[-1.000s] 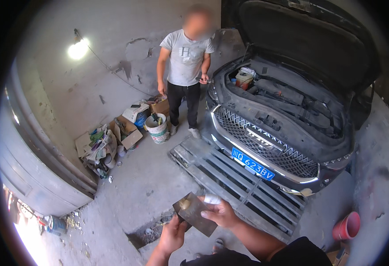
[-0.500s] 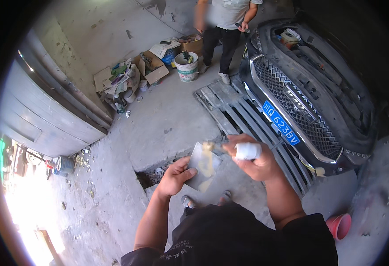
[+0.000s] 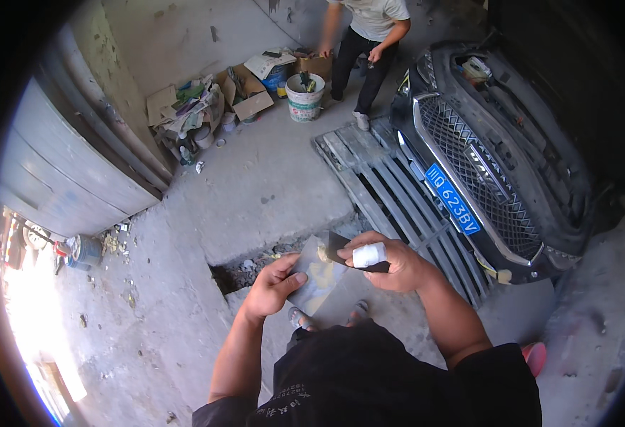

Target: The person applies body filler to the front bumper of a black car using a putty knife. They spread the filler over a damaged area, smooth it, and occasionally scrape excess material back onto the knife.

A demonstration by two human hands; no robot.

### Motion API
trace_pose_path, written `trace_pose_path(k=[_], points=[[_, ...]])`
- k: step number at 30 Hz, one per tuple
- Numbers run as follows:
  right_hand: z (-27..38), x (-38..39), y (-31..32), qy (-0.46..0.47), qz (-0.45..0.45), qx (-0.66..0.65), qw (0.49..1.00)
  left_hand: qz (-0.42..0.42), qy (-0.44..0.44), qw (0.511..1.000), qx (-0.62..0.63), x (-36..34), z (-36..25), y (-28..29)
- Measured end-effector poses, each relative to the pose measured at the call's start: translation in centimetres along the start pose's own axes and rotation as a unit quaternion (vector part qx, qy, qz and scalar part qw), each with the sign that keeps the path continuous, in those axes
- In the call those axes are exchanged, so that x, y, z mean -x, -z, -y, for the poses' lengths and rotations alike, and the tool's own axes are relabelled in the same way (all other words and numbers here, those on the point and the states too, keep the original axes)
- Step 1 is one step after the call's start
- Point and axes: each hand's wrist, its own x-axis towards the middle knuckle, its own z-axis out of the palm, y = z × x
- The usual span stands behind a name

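Observation:
My left hand (image 3: 273, 288) is closed on the edge of a flat plate (image 3: 309, 297) smeared with pale yellow paste (image 3: 321, 274). My right hand (image 3: 398, 267), with white wrapping on a finger, grips a dark flat blade (image 3: 337, 245), whose edge meets the paste at the plate's upper right. Below both hands are my sandalled feet and a broken trough (image 3: 230, 285) in the concrete floor holding rubble.
Ahead right, a dark car (image 3: 483, 185) with raised hood sits beside a slatted metal grate (image 3: 366, 171). A person (image 3: 366, 35) stands behind a white bucket (image 3: 304, 107), near cardboard and cans (image 3: 248, 99). A metal door (image 3: 70, 164) is left, a red bucket (image 3: 534, 359) lower right.
My view has tipped downward. The blade in my right hand was over the plate, then lifted slightly, and is now back down at the paste. The co-worker's arms have shifted.

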Motion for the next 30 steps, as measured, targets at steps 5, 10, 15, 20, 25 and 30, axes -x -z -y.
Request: trace_pose_path(k=[5,10,15,20,25,30], points=[[-1.5,0.5,-0.3,-0.079,0.049,0.192,0.977,-0.018,-0.041,0.998,0.046,0.6,-0.1,0.5],[-3.3,2.4,-1.4,-0.157,-0.128,0.011,0.979,-0.13,-0.101,0.982,0.093,0.5,0.2,0.1],[-4.3,4.3,-2.0,-0.206,-0.213,-0.412,0.862,-0.203,-0.092,0.957,0.186,1.2,2.1,-0.9],[-5.1,4.9,-2.3,-0.164,-0.213,-0.518,0.812,-0.252,-0.066,0.924,0.279,2.7,4.5,-1.7],[-5.1,4.5,-3.0,-0.176,-0.204,-0.52,0.811,-0.279,-0.058,0.917,0.279,3.1,5.0,-1.9],[-2.9,3.4,-6.2,-0.232,-0.167,-0.39,0.875,-0.281,-0.08,0.909,0.296,2.7,4.8,-3.0]])
